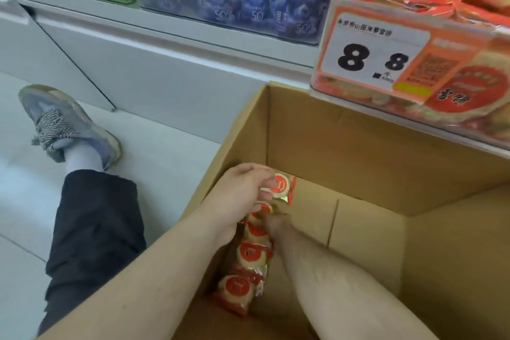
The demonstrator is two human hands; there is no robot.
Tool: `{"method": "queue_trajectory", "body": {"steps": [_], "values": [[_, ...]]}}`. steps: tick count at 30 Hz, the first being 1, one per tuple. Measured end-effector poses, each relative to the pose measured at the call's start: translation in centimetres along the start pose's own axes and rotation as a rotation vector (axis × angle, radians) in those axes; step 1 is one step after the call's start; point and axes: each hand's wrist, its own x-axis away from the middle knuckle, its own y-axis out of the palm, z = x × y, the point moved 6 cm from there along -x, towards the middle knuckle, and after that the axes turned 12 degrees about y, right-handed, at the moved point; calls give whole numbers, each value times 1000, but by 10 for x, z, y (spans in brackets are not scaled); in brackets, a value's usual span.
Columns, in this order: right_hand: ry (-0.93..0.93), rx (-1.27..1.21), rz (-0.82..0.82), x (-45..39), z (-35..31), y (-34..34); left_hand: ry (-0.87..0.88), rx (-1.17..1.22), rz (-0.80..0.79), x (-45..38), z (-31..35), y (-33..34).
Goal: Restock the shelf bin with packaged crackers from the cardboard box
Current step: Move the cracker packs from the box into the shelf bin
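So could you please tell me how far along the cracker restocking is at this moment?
Nearly finished, it seems. The clear shelf bin with the 8.8 price tag already looks well filled, and the brown cardboard box shows mostly bare floor. Both the left hand and right hand grip the remaining red-and-white cracker packets along its left wall. Those remain to be shelved.

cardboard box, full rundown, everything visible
The cardboard box is plain brown corrugated card, open at the top, standing on the pale floor beside the shelf base, its far right corner under the shelf bin. Its inside is mostly bare; the bottom flaps meet at a seam. A few cracker packs lie along its left wall. Both forearms reach in: the left hand pinches packs, the right hand grips among them.
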Motion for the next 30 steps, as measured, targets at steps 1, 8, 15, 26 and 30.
{"method": "queue_trajectory", "body": {"steps": [1, 8, 15, 26, 30], "values": [[23, 16, 23, -3, -1, 4, -15, 3, -1, 0, -2, -1], [82, -112, -152, -4, 7, 19, -46, -16, 4, -4, -8, -5], [-118, -94, -200, 52, -3, -44, -63, -124, -85, 13, -8, 0], [-378, -60, -244, 267, -19, -160, 42, -155, -268, 72, 6, 26], [-449, -131, -280, 329, -11, -181, 160, -8, -435, 105, 13, 49]]}}
